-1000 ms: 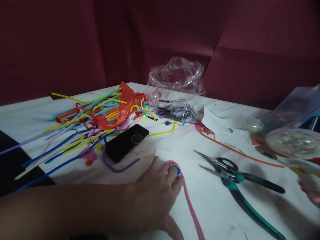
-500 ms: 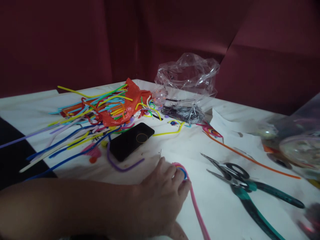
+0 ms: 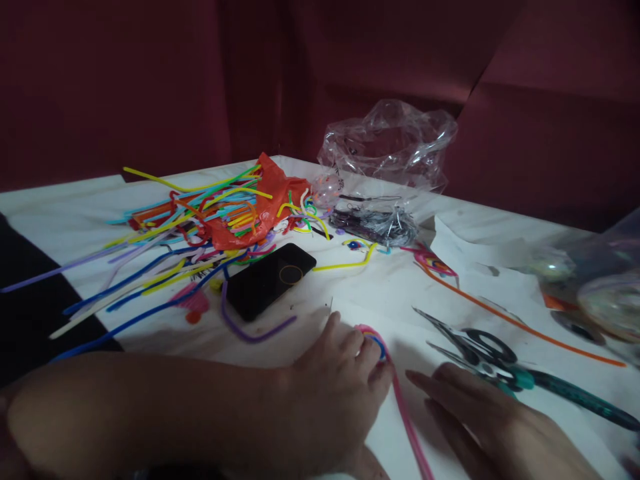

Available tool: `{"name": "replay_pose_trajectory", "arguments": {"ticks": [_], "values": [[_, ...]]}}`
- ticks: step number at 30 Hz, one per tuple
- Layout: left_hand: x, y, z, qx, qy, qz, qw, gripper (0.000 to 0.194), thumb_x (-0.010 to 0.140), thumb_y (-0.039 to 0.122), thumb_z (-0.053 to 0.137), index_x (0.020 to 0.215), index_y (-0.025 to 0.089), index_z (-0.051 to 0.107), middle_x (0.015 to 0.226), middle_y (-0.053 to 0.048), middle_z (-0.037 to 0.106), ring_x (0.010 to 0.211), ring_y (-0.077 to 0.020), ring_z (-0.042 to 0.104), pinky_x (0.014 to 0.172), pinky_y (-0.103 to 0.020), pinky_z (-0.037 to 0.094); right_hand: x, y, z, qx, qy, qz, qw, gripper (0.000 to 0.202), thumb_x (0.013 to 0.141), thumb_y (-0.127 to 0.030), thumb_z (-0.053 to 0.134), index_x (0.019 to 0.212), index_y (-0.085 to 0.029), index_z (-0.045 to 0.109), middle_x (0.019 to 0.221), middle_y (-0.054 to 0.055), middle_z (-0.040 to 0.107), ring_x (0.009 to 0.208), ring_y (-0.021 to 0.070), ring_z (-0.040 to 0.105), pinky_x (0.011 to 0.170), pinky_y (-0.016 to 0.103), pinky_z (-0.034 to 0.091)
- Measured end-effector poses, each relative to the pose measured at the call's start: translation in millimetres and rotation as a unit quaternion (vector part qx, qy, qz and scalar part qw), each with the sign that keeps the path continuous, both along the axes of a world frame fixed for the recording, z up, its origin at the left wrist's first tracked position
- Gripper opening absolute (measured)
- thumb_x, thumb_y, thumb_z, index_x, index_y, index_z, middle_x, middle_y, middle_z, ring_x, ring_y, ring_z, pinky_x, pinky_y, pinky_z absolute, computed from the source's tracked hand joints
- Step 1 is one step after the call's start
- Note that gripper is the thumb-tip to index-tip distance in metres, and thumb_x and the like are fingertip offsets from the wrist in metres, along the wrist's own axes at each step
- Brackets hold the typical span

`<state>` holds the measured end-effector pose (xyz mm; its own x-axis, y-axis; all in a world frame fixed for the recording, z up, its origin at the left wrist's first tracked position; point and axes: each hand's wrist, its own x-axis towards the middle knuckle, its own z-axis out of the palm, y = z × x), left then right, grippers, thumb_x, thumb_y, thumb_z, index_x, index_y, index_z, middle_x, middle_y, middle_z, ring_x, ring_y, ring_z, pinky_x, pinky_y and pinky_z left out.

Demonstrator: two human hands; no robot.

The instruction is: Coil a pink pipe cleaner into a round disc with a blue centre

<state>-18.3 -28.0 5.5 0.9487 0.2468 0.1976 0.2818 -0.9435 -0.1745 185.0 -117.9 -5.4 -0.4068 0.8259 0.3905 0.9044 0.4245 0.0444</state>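
My left hand (image 3: pixel 345 380) lies palm down on the white paper, its bent fingertips pressing on a small coil of pipe cleaners (image 3: pixel 379 345). Pink, yellow and blue show in this coil, partly hidden under the fingers. From it a pink pipe cleaner tail (image 3: pixel 407 417) runs toward the bottom edge. My right hand (image 3: pixel 485 420) is low at the right, fingers stretched out and holding nothing visible. Its fingertips are just right of the pink tail. Green-handled pliers (image 3: pixel 487 367) lie beyond my right hand, which covers one of their handles.
A black phone (image 3: pixel 270 280) lies left of centre. Behind it, a red bag (image 3: pixel 265 213) spills many coloured pipe cleaners. A clear plastic bag (image 3: pixel 390 143) with dark strands stands at the back. One orange pipe cleaner (image 3: pixel 525 327) stretches across the right, near more plastic packaging (image 3: pixel 610 300).
My right hand has come into view from the lower right, beside the pink tail and over part of the pliers. My left hand stays on the coil; the view has shifted slightly.
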Motion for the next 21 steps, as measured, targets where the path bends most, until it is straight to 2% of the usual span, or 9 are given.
{"name": "replay_pose_trajectory", "arguments": {"ticks": [2, 3, 5, 7, 9, 13, 18, 21], "values": [[1, 0, -3.3, -0.008, -0.013, 0.007, 1.0, 0.037, 0.085, 0.033, 0.051, 0.115, 0.011, 0.055, 0.107, -0.013, 0.057, 0.097, -0.0299, 0.05, 0.096, -0.058, 0.03, -9, 14, 9.3, -0.05, 0.005, 0.005, 0.999, 0.036, 0.092, -0.018, 0.031, 0.105, -0.02, 0.065, 0.085, 0.005, 0.062, 0.061, 0.0142, 0.062, 0.057, 0.021, 0.056], [2, -1, -4.8, -0.012, -0.018, 0.014, 1.0, 0.037, 0.084, 0.036, 0.052, 0.112, 0.012, 0.056, 0.105, -0.012, 0.057, 0.096, -0.0301, 0.05, 0.096, -0.058, 0.029, -13, 19, 11.9, -0.068, 0.017, 0.0, 0.998, 0.036, 0.092, -0.018, 0.032, 0.109, -0.019, 0.063, 0.087, 0.005, 0.062, 0.063, 0.0139, 0.062, 0.063, 0.021, 0.056], [3, -1, -7.0, -0.012, -0.029, 0.017, 0.999, 0.035, 0.085, 0.036, 0.05, 0.11, 0.012, 0.058, 0.106, -0.012, 0.058, 0.098, -0.0299, 0.05, 0.098, -0.058, 0.027, -17, 24, 13.7, -0.082, 0.037, 0.001, 0.996, 0.036, 0.092, -0.019, 0.032, 0.116, -0.017, 0.059, 0.097, 0.006, 0.063, 0.08, 0.0144, 0.063, 0.076, 0.022, 0.053], [3, -2, -7.7, -0.006, -0.037, 0.019, 0.999, 0.029, 0.088, 0.029, 0.046, 0.108, 0.013, 0.059, 0.107, -0.011, 0.059, 0.101, -0.0287, 0.05, 0.1, -0.057, 0.024, -17, 25, 12.5, -0.069, 0.036, 0.007, 0.997, 0.036, 0.092, -0.019, 0.032, 0.117, -0.016, 0.058, 0.103, 0.006, 0.062, 0.091, 0.0149, 0.062, 0.082, 0.023, 0.051], [2, -2, -6.7, -0.004, -0.035, 0.009, 0.999, 0.029, 0.09, 0.028, 0.043, 0.107, 0.013, 0.06, 0.107, -0.012, 0.059, 0.102, -0.0285, 0.05, 0.1, -0.056, 0.024, -17, 26, 10.5, -0.06, 0.024, 0.013, 0.998, 0.037, 0.092, -0.02, 0.031, 0.115, -0.014, 0.059, 0.097, 0.006, 0.063, 0.086, 0.0148, 0.063, 0.077, 0.022, 0.052], [0, -1, -2.5, -0.01, -0.025, -0.001, 1.0, 0.038, 0.09, 0.041, 0.043, 0.105, 0.011, 0.06, 0.107, -0.014, 0.059, 0.1, -0.0298, 0.051, 0.099, -0.056, 0.026, -14, 29, 7.9, -0.064, 0.014, 0.029, 0.997, 0.04, 0.092, -0.02, 0.028, 0.109, -0.013, 0.063, 0.078, 0.005, 0.061, 0.066, 0.0151, 0.064, 0.067, 0.023, 0.055], [0, 0, -4.8, 0.001, -0.024, -0.004, 1.0, 0.047, 0.086, 0.052, 0.048, 0.106, 0.01, 0.059, 0.108, -0.014, 0.058, 0.101, -0.0308, 0.051, 0.101, -0.057, 0.021, -14, 30, 7.4, -0.101, 0.034, 0.008, 0.994, 0.038, 0.09, -0.022, 0.032, 0.109, -0.017, 0.065, 0.081, 0.007, 0.062, 0.063, 0.0169, 0.063, 0.062, 0.024, 0.056], [1, 0, -7.0, 0.007, -0.033, -0.005, 0.999, 0.05, 0.086, 0.055, 0.046, 0.106, 0.011, 0.058, 0.109, -0.014, 0.058, 0.1, -0.0307, 0.05, 0.101, -0.058, 0.02, -15, 31, 10.7, -0.136, 0.055, -0.005, 0.989, 0.036, 0.089, -0.023, 0.033, 0.1, -0.023, 0.068, 0.077, 0.005, 0.061, 0.059, 0.0163, 0.061, 0.063, 0.024, 0.056]]}}
